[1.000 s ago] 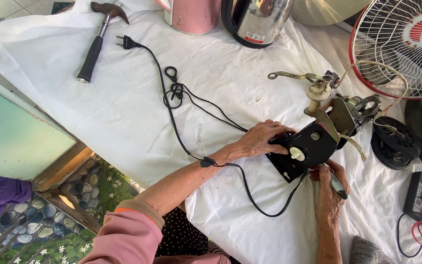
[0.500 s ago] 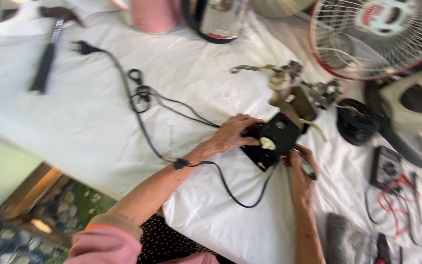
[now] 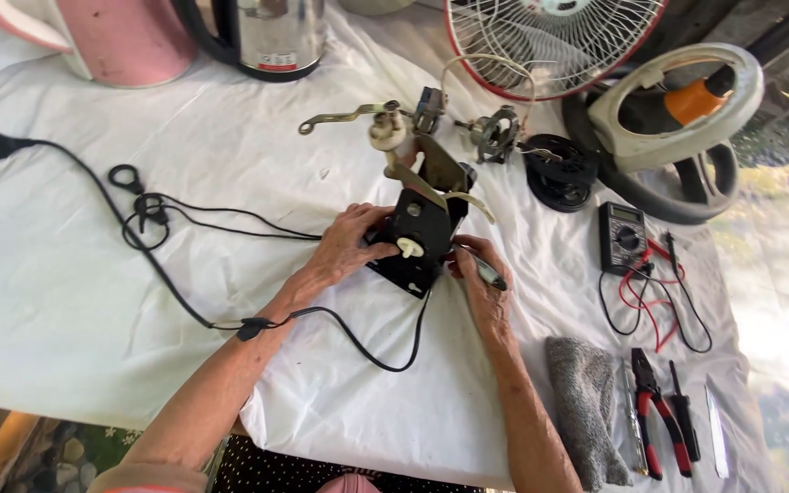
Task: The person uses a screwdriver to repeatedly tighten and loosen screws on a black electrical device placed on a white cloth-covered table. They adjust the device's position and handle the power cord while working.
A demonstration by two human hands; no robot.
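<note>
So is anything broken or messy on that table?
Yes. A fan lies in pieces: its wire grille rests flat at the table's far edge, and bare motor parts sit loose beside it. The left hand steadies a black box; the right hand holds a small tool against it.

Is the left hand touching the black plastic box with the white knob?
Touching. The head view shows the left hand with its fingers pressed on the left edge of the black plastic box.

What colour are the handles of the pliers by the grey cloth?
The pliers have red and black handles, seen in the head view, right of the grey cloth.
</note>
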